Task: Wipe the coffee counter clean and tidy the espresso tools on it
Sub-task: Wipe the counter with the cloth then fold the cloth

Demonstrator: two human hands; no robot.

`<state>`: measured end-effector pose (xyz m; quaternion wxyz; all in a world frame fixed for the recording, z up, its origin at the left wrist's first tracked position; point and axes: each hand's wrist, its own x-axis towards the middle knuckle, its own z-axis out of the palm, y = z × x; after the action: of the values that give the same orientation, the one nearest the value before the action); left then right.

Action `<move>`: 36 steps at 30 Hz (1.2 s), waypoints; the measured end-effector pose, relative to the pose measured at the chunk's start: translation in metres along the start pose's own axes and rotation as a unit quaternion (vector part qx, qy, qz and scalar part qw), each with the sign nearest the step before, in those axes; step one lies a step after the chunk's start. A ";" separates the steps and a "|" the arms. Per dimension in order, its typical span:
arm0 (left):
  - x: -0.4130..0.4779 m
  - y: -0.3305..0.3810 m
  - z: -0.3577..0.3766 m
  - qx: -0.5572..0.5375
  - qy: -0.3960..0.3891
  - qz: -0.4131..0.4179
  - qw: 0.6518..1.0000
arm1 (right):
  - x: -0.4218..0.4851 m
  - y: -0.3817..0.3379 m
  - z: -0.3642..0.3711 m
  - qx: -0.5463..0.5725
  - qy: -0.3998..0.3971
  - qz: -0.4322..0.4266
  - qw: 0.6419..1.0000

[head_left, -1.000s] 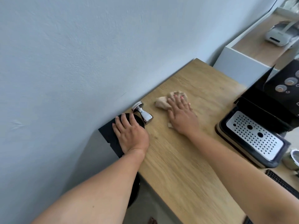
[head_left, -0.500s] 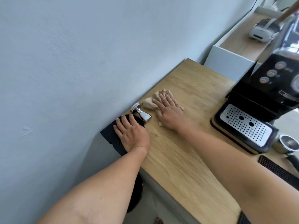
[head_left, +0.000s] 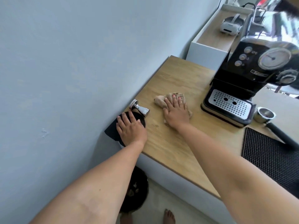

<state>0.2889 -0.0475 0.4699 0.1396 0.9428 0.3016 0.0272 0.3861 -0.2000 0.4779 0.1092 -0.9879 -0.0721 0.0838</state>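
Observation:
My right hand (head_left: 176, 112) presses flat on a crumpled beige cloth (head_left: 160, 99) in the middle of the wooden counter (head_left: 174, 78). Left of it, my left hand (head_left: 130, 128) lies palm down on a black mat (head_left: 111, 130) at the counter's left corner by the wall. A chrome tamper (head_left: 139, 108) lies on its side just beyond my left fingertips. Some crumbs (head_left: 155, 125) sit on the wood between my two hands.
A black espresso machine (head_left: 252, 73) with a perforated drip tray (head_left: 229, 103) stands at the right. A portafilter (head_left: 265, 114) and a black ribbed mat (head_left: 268, 152) lie near the front right. A dark bin (head_left: 137, 189) stands on the floor below the counter.
My right hand has slid the cloth to the right, away from the tamper. My left hand has stayed on the black mat. The view has shifted, showing more of the espresso machine.

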 end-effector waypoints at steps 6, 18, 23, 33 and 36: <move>-0.001 -0.003 -0.001 -0.004 -0.017 0.011 1.000 | -0.120 0.021 0.008 -0.016 -0.028 -0.103 0.994; 0.001 -0.042 -0.014 0.034 -0.043 0.147 0.988 | -0.147 0.086 -0.003 0.026 0.059 0.255 0.965; 0.005 -0.054 -0.019 0.042 -0.029 0.188 0.981 | -0.132 0.014 0.009 0.030 0.033 0.204 0.978; 0.002 -0.056 -0.022 0.053 -0.037 0.200 0.978 | -0.200 -0.050 0.046 -0.010 0.000 -0.031 0.999; 0.001 -0.057 -0.021 0.053 -0.041 0.205 0.976 | -0.225 -0.017 0.038 -0.013 -0.013 -0.062 0.998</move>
<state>0.2547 0.0026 0.4743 0.0935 0.9909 0.0969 0.0010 0.1572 -0.2118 0.4792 0.1006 -0.9816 -0.1358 0.0883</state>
